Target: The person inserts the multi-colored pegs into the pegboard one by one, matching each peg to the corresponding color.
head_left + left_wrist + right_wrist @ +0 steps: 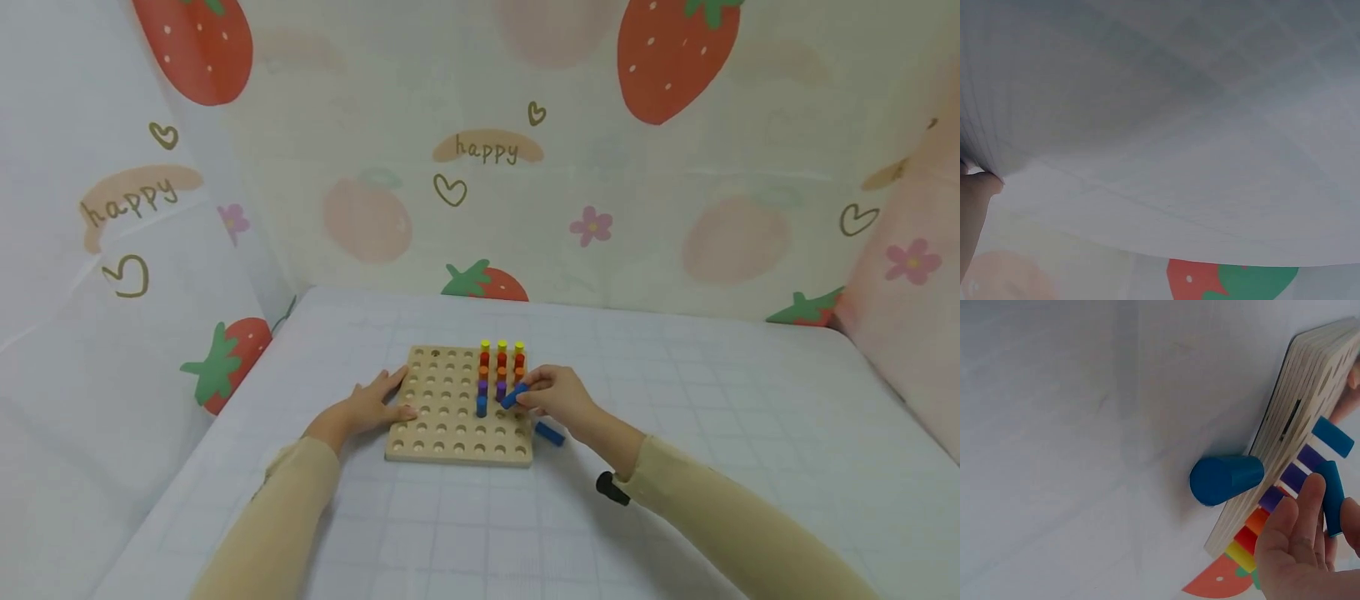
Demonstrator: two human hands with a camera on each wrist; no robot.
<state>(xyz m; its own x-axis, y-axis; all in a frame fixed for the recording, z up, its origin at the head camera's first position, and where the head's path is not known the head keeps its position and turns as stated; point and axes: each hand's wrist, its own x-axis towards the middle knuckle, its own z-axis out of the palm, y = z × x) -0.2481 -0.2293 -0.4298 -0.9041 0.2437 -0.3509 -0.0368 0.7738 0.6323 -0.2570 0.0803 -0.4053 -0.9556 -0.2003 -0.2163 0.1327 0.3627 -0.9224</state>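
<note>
A wooden pegboard (435,454) with rows of round holes lies on the table. My right hand (562,404) pinches a blue peg (514,396) between thumb and fingers, tilted just above the board's right part. Nearby, another blue peg (482,407) stands upright in a hole. A loose blue peg (550,433) lies on the cloth beside the board's right edge; the right wrist view shows this loose peg (1225,479) up close. My left hand (367,408) rests on the board's left edge, fingers spread. In the left wrist view only part of that hand (975,194) appears.
Behind the blue peg stand rows of purple (483,389), orange (502,375), red (502,360) and yellow pegs (502,345). White checked cloth (450,533) covers the table. A printed curtain (480,225) hangs behind it. Something black (613,489) shows at the right cuff.
</note>
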